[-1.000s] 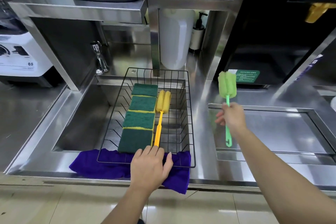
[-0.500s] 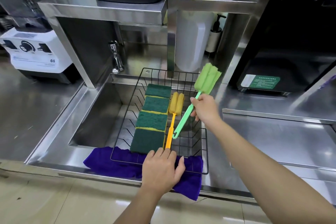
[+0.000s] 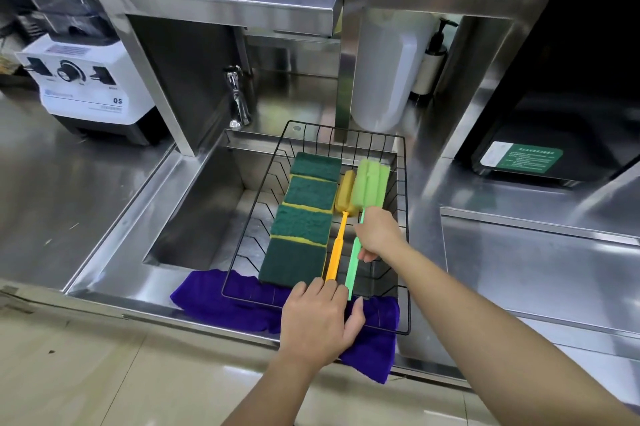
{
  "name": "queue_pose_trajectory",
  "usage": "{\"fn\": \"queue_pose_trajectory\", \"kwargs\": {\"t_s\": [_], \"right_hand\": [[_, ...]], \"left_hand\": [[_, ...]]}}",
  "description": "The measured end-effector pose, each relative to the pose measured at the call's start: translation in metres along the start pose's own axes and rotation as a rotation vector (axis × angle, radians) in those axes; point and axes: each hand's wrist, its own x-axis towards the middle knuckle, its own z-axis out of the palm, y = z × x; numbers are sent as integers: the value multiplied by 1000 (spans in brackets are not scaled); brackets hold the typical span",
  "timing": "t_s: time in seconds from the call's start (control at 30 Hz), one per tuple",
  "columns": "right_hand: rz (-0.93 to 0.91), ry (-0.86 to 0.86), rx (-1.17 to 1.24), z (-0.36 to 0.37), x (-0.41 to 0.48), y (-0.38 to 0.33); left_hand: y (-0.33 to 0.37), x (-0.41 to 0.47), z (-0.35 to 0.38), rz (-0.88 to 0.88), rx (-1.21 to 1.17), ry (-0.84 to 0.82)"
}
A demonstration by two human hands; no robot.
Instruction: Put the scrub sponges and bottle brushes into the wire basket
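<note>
A black wire basket (image 3: 406, 218) rests over the sink. Inside it, several green-and-yellow scrub sponges (image 3: 304, 223) lie in a row along the left. The orange bottle brush (image 3: 338, 245) lies beside them. My right hand (image 3: 377, 235) grips the handle of the green bottle brush (image 3: 370, 185), which lies low in the basket, parallel to the orange one and just right of it. My left hand (image 3: 318, 318) presses flat on the basket's near rim, fingers spread, holding nothing.
A purple cloth (image 3: 221, 297) lies under the basket's near edge. The sink basin (image 3: 204, 218) opens to the left, with a tap (image 3: 239, 96) behind it. A white blender base (image 3: 86, 79) stands at far left; a white container (image 3: 384, 72) and pump bottle (image 3: 433, 58) stand behind.
My right hand carried the green bottle brush from over the right counter leftward and down into the basket, beside the orange brush. My left hand stayed on the basket rim.
</note>
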Motion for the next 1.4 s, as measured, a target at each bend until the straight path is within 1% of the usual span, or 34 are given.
{"fn": "queue_pose_trajectory", "kwargs": {"t_s": [0.13,0.3,0.4,0.6,0.73,0.87,0.97,1.07,1.2,1.23,1.33,1.4], "right_hand": [[73,-64,-122,4,3,-5],[63,-181,-387,7,4,-7],[87,-216,-400,6,6,-7],[63,-146,-414,13,10,-3],[39,-176,-431,12,11,-3],[7,-210,-397,8,11,-4],[2,-188,-396,1,7,-9],[-50,-154,-429,-9,-1,-13],[-110,-135,-264,-37,-9,-15],[-131,-130,-218,-47,-13,-17],[-263,-32,-136,-83,-33,-31],[-371,76,-40,-104,-51,-37]], "left_hand": [[-1,0,0,0,4,-5],[0,0,-1,2,6,-6],[0,0,0,3,6,0],[-1,0,0,6,-5,22],[-1,0,0,9,-12,4],[-1,0,-1,7,-15,-24],[-1,0,-1,10,-12,-33],[-1,1,-2,11,-16,-36],[-1,-1,-2,22,-31,-49],[-2,0,-3,27,-31,-81],[-4,1,-2,46,-35,-74],[0,-2,-6,9,-114,-135]]}}
